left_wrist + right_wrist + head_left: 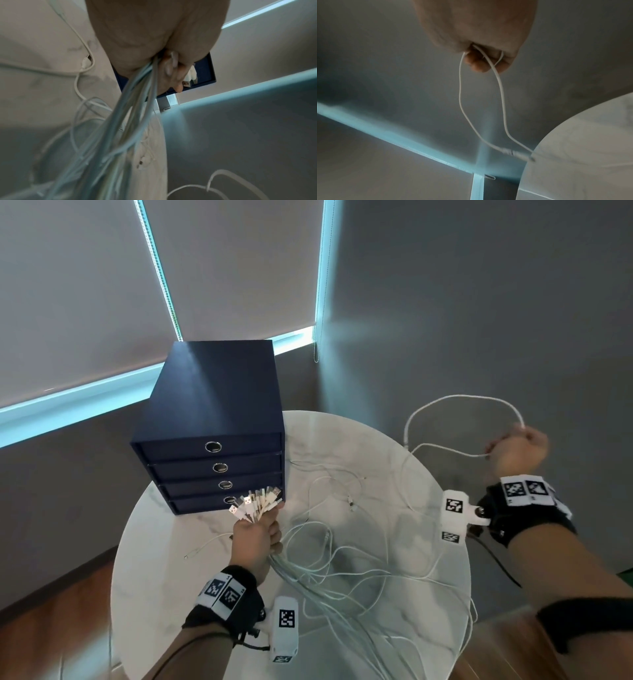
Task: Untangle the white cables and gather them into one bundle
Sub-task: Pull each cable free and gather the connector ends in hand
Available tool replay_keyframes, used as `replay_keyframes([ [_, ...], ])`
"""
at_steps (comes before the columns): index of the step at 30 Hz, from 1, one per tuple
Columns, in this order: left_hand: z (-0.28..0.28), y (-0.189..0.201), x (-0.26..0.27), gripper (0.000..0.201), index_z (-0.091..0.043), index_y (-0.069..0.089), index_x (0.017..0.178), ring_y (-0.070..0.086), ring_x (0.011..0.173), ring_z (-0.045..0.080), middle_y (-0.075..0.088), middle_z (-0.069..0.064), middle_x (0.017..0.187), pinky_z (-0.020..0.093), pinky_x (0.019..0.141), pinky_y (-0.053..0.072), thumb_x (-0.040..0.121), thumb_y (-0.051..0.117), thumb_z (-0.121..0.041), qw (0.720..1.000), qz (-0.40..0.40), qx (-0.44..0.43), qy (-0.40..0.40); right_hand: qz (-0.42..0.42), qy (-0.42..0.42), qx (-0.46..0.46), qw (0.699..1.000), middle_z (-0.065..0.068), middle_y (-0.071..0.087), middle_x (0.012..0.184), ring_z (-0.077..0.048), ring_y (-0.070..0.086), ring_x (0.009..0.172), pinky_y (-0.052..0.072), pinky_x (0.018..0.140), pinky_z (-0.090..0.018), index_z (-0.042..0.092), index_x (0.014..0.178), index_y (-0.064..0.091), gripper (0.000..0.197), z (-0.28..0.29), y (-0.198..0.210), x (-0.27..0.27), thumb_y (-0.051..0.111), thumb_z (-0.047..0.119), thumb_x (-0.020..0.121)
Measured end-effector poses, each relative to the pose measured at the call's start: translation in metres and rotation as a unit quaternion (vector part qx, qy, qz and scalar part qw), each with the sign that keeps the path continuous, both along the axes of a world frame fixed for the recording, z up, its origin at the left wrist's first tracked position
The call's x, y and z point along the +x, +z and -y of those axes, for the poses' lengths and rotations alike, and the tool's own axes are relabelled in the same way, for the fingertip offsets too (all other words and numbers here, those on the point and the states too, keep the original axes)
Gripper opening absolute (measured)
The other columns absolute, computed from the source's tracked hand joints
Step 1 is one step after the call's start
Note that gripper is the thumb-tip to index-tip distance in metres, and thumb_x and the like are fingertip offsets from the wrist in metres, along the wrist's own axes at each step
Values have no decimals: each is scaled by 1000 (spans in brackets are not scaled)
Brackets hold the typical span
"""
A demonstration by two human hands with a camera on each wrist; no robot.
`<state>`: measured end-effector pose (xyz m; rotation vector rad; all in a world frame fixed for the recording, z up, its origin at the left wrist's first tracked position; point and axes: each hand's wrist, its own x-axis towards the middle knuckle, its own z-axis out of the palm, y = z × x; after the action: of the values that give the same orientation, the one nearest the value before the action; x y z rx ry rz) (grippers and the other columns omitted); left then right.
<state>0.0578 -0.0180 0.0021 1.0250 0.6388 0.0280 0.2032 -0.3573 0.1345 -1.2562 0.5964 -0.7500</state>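
My left hand (257, 537) grips a thick bundle of white cables (308, 583) above the round marble table (164, 542). Their USB plugs (256, 503) fan out above the fist. In the left wrist view the same bundle (130, 105) streams down out of the left hand (169, 70), blurred. My right hand (517, 450) is raised past the table's right edge and holds a single white cable (455, 398), which arcs up in a loop. In the right wrist view this cable (500, 88) hangs from the curled fingers (477, 65), its plug end (513, 152) near the table rim.
A dark blue drawer box (212, 433) with several drawers stands on the table's back left, just behind the left hand. Loose white cables (342, 494) lie tangled over the table's middle and right. Grey walls and window blinds (85, 285) stand behind.
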Motion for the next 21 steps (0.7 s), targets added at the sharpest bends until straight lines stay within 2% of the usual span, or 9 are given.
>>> replay_keyframes([
  [4,7,21,2,17,-9,70,98,22,43,6,27,-5,55,19,36,18,100,53,-13,994,50,-95,2,-120,-24,0,992,-10,62,82,-9,56,48,41,53,-26,19,94,48,21,34,-22,-11,34,3,95],
  [7,16,41,9,18,-9,67,98,22,41,5,29,-6,53,17,34,18,101,52,-19,987,92,-131,-15,-210,68,-45,974,-20,63,123,-23,68,95,45,57,-19,1,112,62,25,46,-48,-22,44,10,98],
  [9,22,54,12,20,-11,66,97,22,41,5,28,-6,54,17,34,19,102,49,-22,983,114,-141,-34,-283,94,-86,951,-12,68,115,-26,66,105,48,65,-20,5,116,66,31,27,-55,-30,57,19,90],
  [11,30,67,16,22,-12,65,97,21,42,4,27,-6,55,17,35,19,104,47,-23,980,131,-141,-54,-225,75,-62,969,-15,70,105,-25,65,89,48,73,-31,0,113,63,48,0,-64,-37,66,24,71],
  [13,42,78,19,23,-13,65,96,20,42,5,26,-6,55,17,35,19,105,46,-23,978,148,-132,-67,-115,171,-62,977,-13,68,109,-25,65,95,51,85,-39,4,123,56,60,-43,-60,-59,72,31,73],
  [15,54,87,22,24,-13,65,94,19,44,6,25,-6,55,18,37,19,105,45,-23,976,164,-122,-69,-84,404,-102,905,-6,71,109,-19,67,100,52,88,-34,12,122,60,46,-93,-45,-93,66,37,83],
  [18,57,94,32,24,-13,63,93,20,43,5,26,-6,54,18,36,20,105,45,-23,972,190,-126,-53,-106,684,-244,679,-3,73,84,-17,70,78,57,79,-34,13,92,69,11,-144,-49,-136,68,24,89],
  [19,52,94,35,25,-13,62,91,20,42,5,27,-7,53,17,35,20,105,44,-24,971,195,-131,-41,-127,696,-276,651,-6,69,72,-16,66,64,56,67,-33,11,83,65,15,-147,-61,-141,68,24,89],
  [21,38,92,41,27,-15,60,88,22,41,4,28,-8,53,17,34,21,106,44,-26,971,194,-140,-4,-176,669,-297,659,-4,57,55,-13,54,45,45,51,-27,14,71,58,27,-139,-85,-144,63,31,92],
])
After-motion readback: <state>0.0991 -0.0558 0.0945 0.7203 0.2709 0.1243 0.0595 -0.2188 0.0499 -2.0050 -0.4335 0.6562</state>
